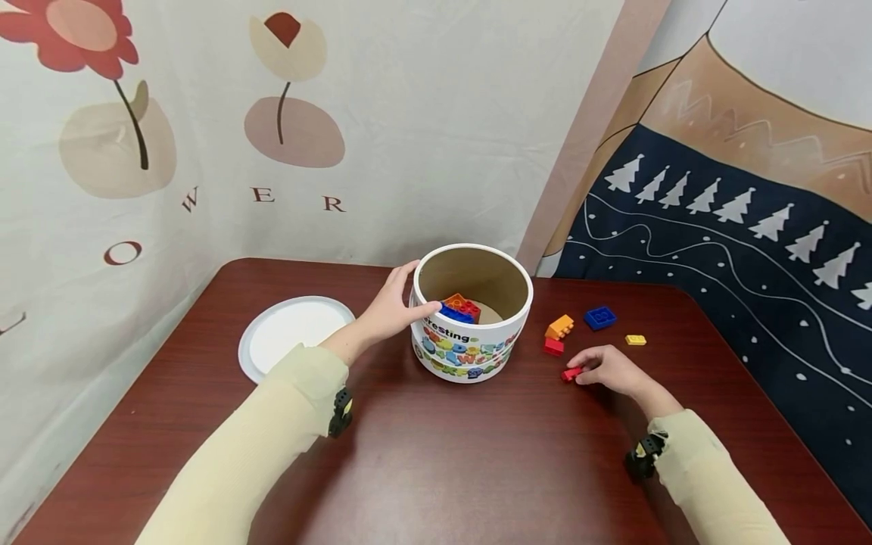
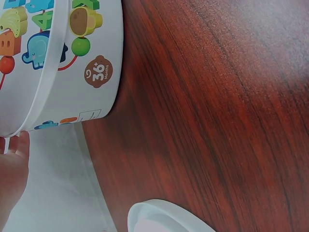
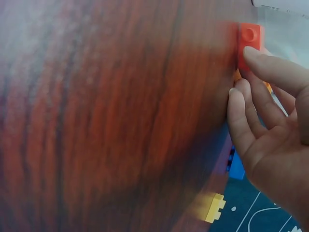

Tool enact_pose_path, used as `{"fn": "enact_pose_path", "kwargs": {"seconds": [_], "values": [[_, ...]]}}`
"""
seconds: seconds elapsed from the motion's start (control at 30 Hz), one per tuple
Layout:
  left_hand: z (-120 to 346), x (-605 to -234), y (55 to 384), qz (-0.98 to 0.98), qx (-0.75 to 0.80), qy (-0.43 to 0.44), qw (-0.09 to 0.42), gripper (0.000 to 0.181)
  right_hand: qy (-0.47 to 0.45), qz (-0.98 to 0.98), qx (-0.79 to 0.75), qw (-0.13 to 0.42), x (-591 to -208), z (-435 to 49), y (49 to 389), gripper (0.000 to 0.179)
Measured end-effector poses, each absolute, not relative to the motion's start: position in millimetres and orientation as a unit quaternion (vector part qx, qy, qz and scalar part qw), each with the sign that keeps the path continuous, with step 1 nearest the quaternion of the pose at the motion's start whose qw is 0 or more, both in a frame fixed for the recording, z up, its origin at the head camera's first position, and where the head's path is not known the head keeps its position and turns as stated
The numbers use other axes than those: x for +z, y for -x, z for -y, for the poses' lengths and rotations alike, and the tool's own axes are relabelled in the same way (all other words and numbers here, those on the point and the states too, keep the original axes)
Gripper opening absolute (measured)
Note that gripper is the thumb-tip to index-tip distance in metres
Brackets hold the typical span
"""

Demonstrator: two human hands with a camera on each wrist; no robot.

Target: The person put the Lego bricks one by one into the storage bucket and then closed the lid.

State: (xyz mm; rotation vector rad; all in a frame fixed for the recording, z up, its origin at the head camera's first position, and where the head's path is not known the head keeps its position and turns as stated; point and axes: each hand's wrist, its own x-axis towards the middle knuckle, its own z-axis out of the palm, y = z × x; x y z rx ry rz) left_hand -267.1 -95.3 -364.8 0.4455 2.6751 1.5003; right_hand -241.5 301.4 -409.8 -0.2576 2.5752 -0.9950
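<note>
A round white bucket (image 1: 470, 352) with colourful printing stands on the table, building bricks lying inside it. My left hand (image 1: 388, 306) holds its left side at the rim, thumb toward the front and fingers farther back. In the left wrist view, those fingertips (image 2: 21, 142) touch the bucket's rim. To the right of the bucket, my right hand (image 1: 609, 369) pinches a small red building brick (image 1: 571, 374) low over the table. The right wrist view has the thumb on the studded side of this brick (image 3: 249, 41); the other fingers are partly behind it.
Near the right hand lie another red brick (image 1: 554, 346), an orange brick (image 1: 560, 327), a blue brick (image 1: 600, 318) and a yellow brick (image 1: 636, 340). Left of the bucket is a round white lid (image 1: 289, 333). Printed cloths hang behind the brown table (image 1: 470, 454).
</note>
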Motion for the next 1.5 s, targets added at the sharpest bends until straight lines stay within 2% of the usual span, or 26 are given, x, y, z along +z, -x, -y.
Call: {"fn": "enact_pose_path", "kwargs": {"seconds": [0.7, 1.07, 1.5], "values": [[97, -365, 268, -0.866, 0.479, -0.143, 0.023, 0.083, 0.071, -0.882, -0.429, 0.181, -381, -298, 241, 0.037], [97, -364, 266, -0.864, 0.482, -0.142, 0.029, 0.084, 0.067, -0.876, -0.451, 0.157, -360, -292, 245, 0.042], [97, -366, 268, -0.864, 0.483, -0.139, 0.027, 0.083, 0.099, -0.868, -0.47, 0.124, -320, -273, 255, 0.04]]}}
